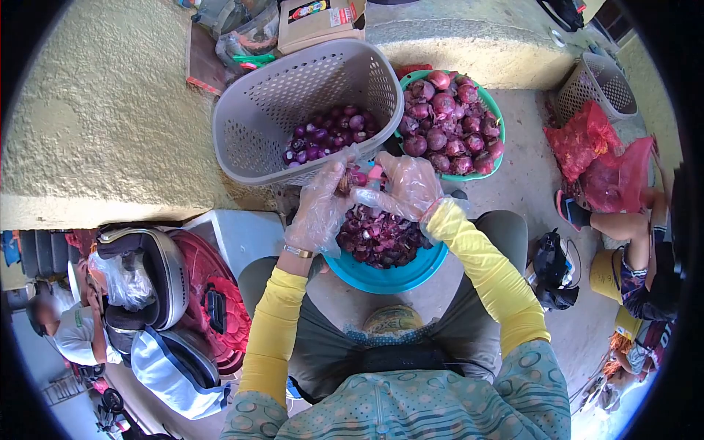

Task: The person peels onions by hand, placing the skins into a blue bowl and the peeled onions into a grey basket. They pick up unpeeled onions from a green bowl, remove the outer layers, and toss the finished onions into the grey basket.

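Observation:
In a clear plastic glove, my left hand [320,204] is closed round a red onion [355,179]. My right hand [412,183], gloved the same way, meets it at the onion and grips a small tool with a pink handle [375,172]; its blade or tip cannot be made out. Below both hands, a blue basin [397,281] holds a heap of onion skins [381,238]. Peeled purple onions [334,132] lie in the grey perforated basket [257,110] just beyond. To its right, a green basin [501,125] is piled with unpeeled red onions [444,121].
A low ledge [462,55] runs behind the containers, with a cardboard box [320,29] at the back. Red mesh sacks [587,150] and another basket [603,86] stand at right. Other people sit on both sides. A motorcycle helmet [170,282] is at left.

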A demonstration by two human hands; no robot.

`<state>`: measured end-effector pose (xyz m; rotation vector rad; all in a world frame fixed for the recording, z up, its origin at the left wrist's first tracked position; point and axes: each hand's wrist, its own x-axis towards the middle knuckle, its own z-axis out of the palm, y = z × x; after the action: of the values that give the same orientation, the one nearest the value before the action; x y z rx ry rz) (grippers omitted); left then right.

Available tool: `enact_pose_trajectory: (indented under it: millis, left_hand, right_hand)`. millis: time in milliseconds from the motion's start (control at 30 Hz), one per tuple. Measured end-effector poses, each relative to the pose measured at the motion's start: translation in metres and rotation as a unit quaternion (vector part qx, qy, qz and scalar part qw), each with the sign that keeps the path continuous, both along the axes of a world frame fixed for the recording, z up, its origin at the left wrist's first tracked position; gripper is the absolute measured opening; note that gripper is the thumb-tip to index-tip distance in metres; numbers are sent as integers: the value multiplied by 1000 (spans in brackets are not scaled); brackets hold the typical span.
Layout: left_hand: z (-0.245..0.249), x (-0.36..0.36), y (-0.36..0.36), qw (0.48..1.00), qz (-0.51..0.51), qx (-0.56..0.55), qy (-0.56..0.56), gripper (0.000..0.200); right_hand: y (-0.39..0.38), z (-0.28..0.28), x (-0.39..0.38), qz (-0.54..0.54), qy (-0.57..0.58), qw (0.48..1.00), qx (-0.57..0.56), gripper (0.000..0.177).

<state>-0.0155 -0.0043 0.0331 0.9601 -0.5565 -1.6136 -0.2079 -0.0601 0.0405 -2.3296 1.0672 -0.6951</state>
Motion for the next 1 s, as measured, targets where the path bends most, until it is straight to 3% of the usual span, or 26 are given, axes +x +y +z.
enact_pose_trajectory:
  millis: [200, 467, 600, 733, 767, 800, 833, 900, 933, 1000]
  left_hand:
    - [-5, 1, 1, 999, -22, 22, 36, 44]
    - [-1, -2, 1, 999, -2, 33, 28, 43]
    - [-10, 7, 2, 999, -41, 11, -6, 43]
    - [-16, 11, 4, 998, -46, 35, 33, 42]
    - [-19, 12, 5, 982, -69, -60, -165, 42]
    - [-19, 13, 6, 918, -89, -153, -355, 41]
    - [-19, 11, 6, 918, -89, -153, -355, 41]
    - [-21, 5, 7, 977, -65, -67, -191, 42]
    - [-9, 1, 6, 977, -64, -66, -191, 42]
    - [13, -4, 7, 993, -24, 74, -94, 44]
  right_hand:
    - [2, -5, 3, -7, -23, 1000, 18, 61]
    - [1, -3, 0, 53, -39, 983, 173, 55]
    - [1, -12, 0, 68, -34, 983, 169, 54]
    - [2, -7, -1, 83, 25, 994, 61, 51]
    - [2, -6, -2, 87, 44, 995, 27, 49]
    - [2, -5, -2, 87, 44, 995, 27, 49]
    - [2, -5, -2, 89, 47, 995, 25, 49]
    - [2, -3, -2, 91, 49, 994, 23, 49]
    - [3, 0, -2, 85, 28, 995, 51, 49]
    - [3, 0, 1, 81, 4, 993, 81, 49]
